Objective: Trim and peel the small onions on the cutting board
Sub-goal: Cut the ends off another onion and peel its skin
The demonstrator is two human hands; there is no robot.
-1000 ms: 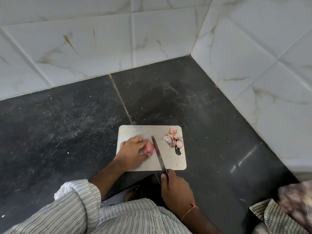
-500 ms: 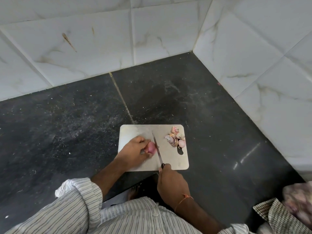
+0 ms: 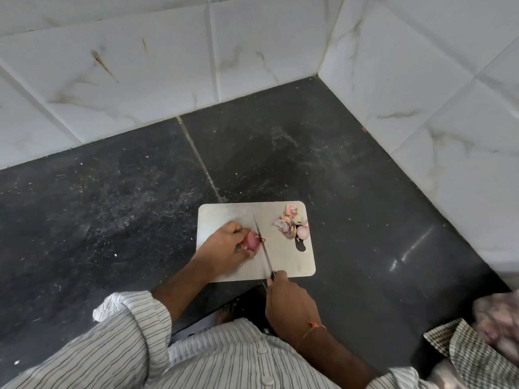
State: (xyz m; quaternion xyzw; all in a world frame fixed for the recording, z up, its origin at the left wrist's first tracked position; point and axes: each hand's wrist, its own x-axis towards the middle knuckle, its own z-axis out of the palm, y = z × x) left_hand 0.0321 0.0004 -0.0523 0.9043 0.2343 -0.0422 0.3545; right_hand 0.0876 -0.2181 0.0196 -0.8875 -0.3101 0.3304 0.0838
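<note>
A steel cutting board (image 3: 283, 256) lies near the front edge of a dark stone counter. My left hand (image 3: 224, 245) grips a small red onion (image 3: 251, 241) on the board's left half. My right hand (image 3: 290, 306) holds a knife (image 3: 262, 245) by its handle at the board's front edge. The blade runs away from me and presses against the onion's right end. A peeled pale onion (image 3: 303, 233) lies at the board's right side next to a heap of onion skins (image 3: 288, 221).
White marble wall tiles (image 3: 421, 80) close the counter (image 3: 365, 192) at the back and right, forming a corner. A checked cloth (image 3: 463, 357) and a blurred pinkish bundle (image 3: 497, 318) sit at the lower right. My striped shirt fills the bottom.
The knife has shifted left from beside the onion until its blade meets the onion's right end. My right hand moved forward with it. My left hand stayed on the onion.
</note>
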